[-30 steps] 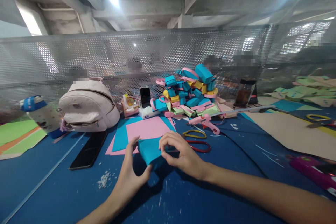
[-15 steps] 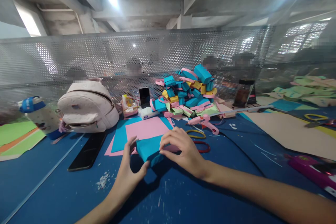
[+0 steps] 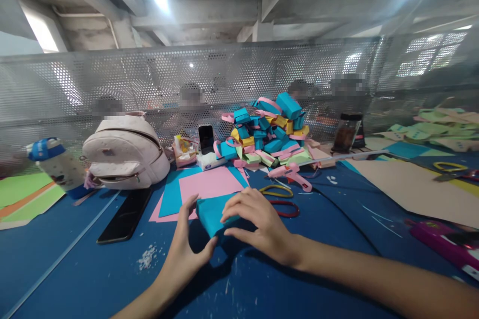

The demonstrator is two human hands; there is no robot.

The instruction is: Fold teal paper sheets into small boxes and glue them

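Note:
A small blue paper box is held above the table, tilted, between my two hands. My left hand grips its left side, fingers along the far edge and thumb at the near lower corner. Across its right part bend the fingers of my right hand, with the thumb by the near face; they hide that end of the box. Pink and blue paper sheets lie just behind it. Yellow-handled scissors and a red handle loop rest beyond my right hand.
A pile of blue, yellow and pink paper boxes stands behind a pink glue gun with a black cord. At left are a backpack, a bottle and a dark phone. A magenta tool lies at right.
My right hand has shifted slightly left and down, its fingers reaching farther over the blue paper box. The box has turned a little; my left hand keeps its hold.

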